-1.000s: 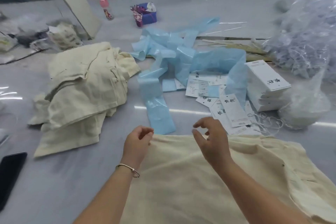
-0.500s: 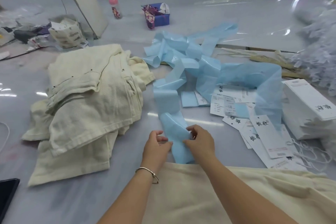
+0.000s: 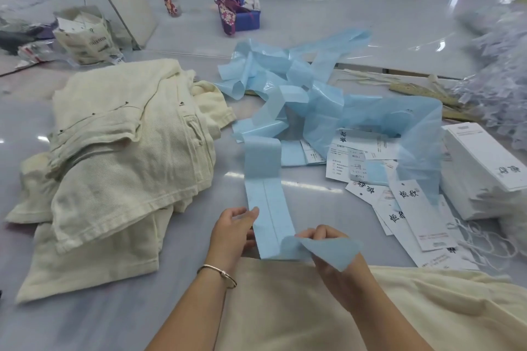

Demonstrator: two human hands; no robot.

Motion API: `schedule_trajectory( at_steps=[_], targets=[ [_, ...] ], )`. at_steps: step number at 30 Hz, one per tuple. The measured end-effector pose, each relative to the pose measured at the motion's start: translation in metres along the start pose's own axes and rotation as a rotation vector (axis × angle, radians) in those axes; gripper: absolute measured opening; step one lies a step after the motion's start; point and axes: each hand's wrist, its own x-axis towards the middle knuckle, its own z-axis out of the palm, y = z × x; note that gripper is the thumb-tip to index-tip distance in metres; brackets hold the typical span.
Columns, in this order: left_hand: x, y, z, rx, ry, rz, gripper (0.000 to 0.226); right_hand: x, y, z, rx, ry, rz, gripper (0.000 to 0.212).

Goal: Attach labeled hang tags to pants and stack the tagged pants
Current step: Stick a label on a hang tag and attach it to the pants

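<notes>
1. The near end of the blue label strip [image 3: 268,208] is taken as the landmark; it lies on the grey surface [image 3: 114,322] just beyond the cream pants [image 3: 285,308] spread at the near edge.
2. The left hand [image 3: 232,232] is seen at the strip's left edge, thumb and fingers lightly curled, the edge apparently pinched between thumb and fingertips.
3. The strip's near right corner is pinched by the right hand [image 3: 332,253] and lifted, so that a triangular flap is turned up. Whether a label is being peeled or only backing is being lifted cannot be told.
4. The step in hand is judged to be the taking of a label for a hang tag; no tag is yet attached to the near pants.
5. Loose hang tags [image 3: 410,208], with white strings near them, are scattered to the right of the strip, and a stack of white tags [image 3: 484,168] is set further right.
6. A pile of cream pants [image 3: 119,168] is heaped to the left of the strip; this is judged to be the stack, though no tags are visible on it.
7. Next, a clean peel is called for, then the label must be pressed squarely onto one tag.
</notes>
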Motion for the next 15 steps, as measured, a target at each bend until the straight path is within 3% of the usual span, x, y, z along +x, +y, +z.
schedule_trajectory(
  at_steps=[3, 5, 7, 9, 11, 13, 15],
  targets=[
    [0.006, 0.008, 0.004, -0.050, -0.097, -0.042, 0.031, -0.005, 0.000, 0.002, 0.257, -0.018, 0.116, 0.015],
    [0.006, 0.013, 0.008, -0.090, -0.160, -0.025, 0.027, -0.006, 0.000, 0.005, 0.255, -0.068, 0.158, 0.043],
    [0.005, 0.016, 0.011, -0.064, -0.146, 0.047, 0.019, -0.004, -0.001, 0.006, 0.226, 0.082, 0.150, 0.042],
    [0.001, 0.017, 0.009, 0.126, -0.023, 0.191, 0.016, 0.000, -0.005, 0.007, 0.120, 0.340, 0.131, 0.023],
    [-0.005, 0.018, 0.005, 0.395, 0.141, 0.378, 0.017, 0.004, -0.008, 0.005, -0.107, 0.611, 0.080, 0.026],
    [-0.015, 0.024, 0.002, 0.581, 0.307, 0.527, 0.008, 0.002, -0.011, 0.008, -0.346, 0.720, -0.066, 0.036],
    [-0.023, 0.035, 0.003, 0.602, 0.391, 0.613, 0.010, -0.007, -0.012, 0.022, -0.489, 0.751, -0.176, 0.045]
  ],
)
